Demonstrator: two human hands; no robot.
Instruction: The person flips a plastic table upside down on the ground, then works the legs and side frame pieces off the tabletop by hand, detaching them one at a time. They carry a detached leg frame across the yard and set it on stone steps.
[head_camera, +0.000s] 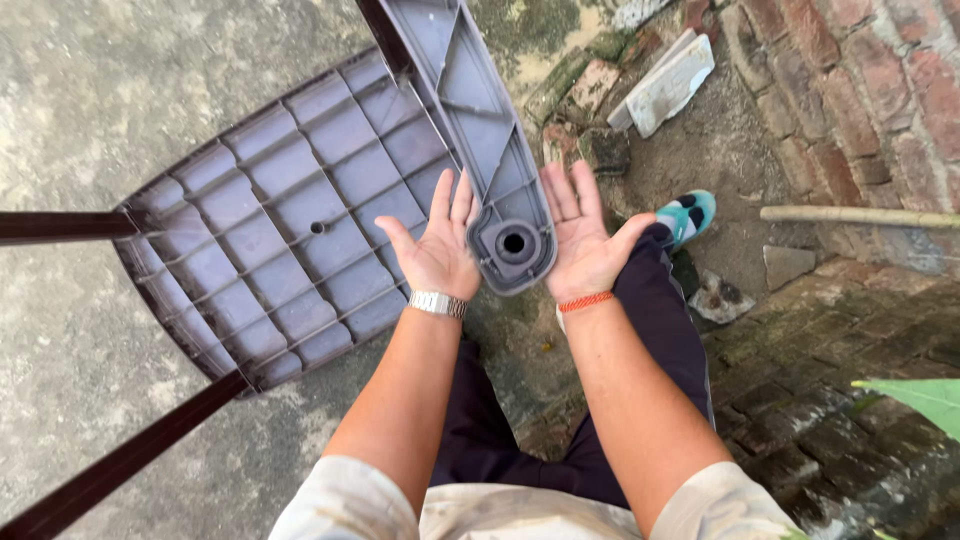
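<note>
Two open hands face up toward us here — our left hand (440, 247) and our right hand (585, 240), palms showing, fingers stretched and spread a little, neither one closed on anything. Between them sits the rounded end of a grey plastic chair part (480, 130), a long ribbed piece whose underside is turned up; at that near end there is a round socket with a dark hole (514, 242). Our left hand lies just beside this end, its fingers close against the edge, and our right hand stands just beside the other edge; whether either actually touches the plastic we cannot tell. To the left lies a chair seat (280, 230) turned upside down on the concrete ground (90, 100), its grid of ribs facing us, with dark brown legs (110, 470) running off toward the lower left and the left border. We wear a metal wristwatch (438, 303) on the left wrist and an orange cord bracelet (585, 300) on the right. Below our arms show dark trousers (660, 330) and, farther off, a teal sandal (690, 215) on the dirt. At the right rises a brick wall (880, 90) — a pale pipe (860, 216) lies along its foot, and broken bricks and a white slab (670, 85) lie near the top.
</note>
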